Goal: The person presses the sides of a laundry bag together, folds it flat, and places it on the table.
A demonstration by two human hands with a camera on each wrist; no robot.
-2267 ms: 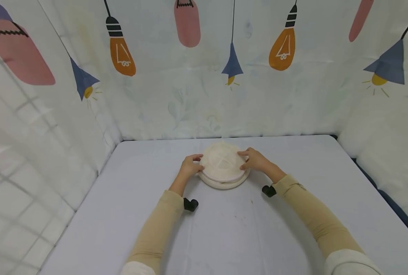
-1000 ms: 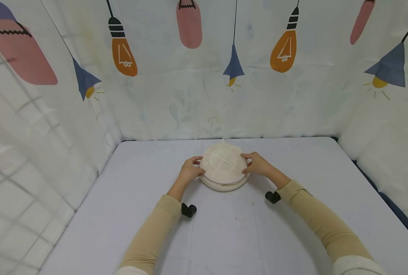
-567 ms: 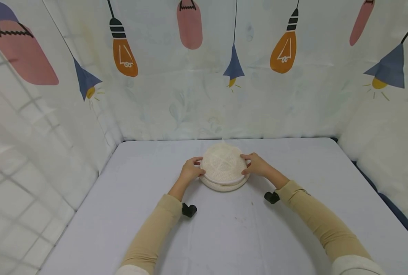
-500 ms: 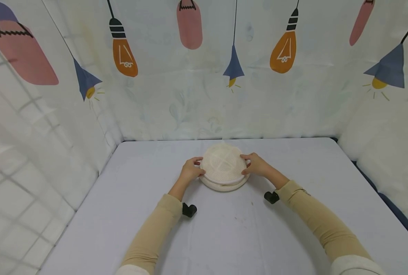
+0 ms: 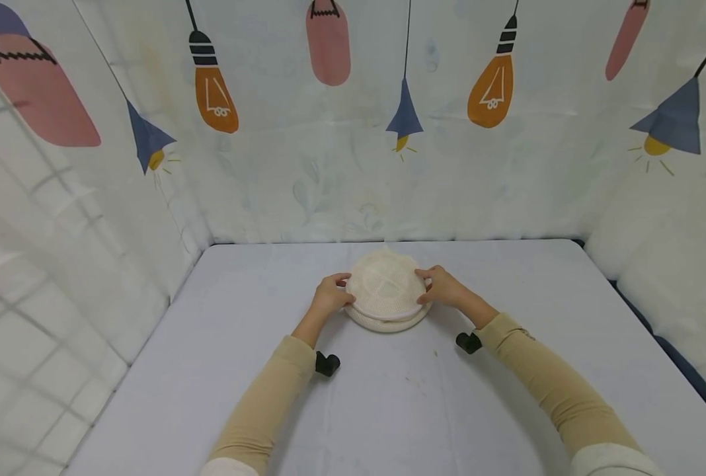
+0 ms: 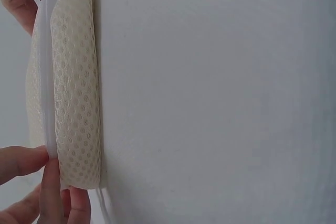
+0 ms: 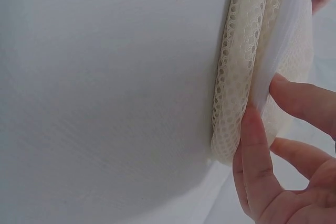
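A round cream mesh laundry bag [image 5: 385, 284] rests near the far side of the table, its domed upper part above a thicker lower rim. My left hand [image 5: 331, 293] pinches the bag's left edge between thumb and fingers. On the opposite edge, my right hand [image 5: 445, 289] has a matching pinch. The left wrist view shows honeycomb mesh [image 6: 76, 87] beside a white zipper band [image 6: 47, 77], with left fingertips at that band. In the right wrist view the right thumb and fingers also meet at the white band [image 7: 278, 40]. The bag's underside is hidden.
The bag lies on a white-covered table [image 5: 383, 410]. Behind it hangs a white curtain [image 5: 258, 178] printed with lamps and bulbs. Black wrist mounts [image 5: 327, 364] sit at both sleeve cuffs. Curtain cloth also borders the left and right table edges.
Both hands and the bag's upper part have shifted slightly toward the near side since the oldest frame. In the last second they stay almost still, both hands keeping their pinch.
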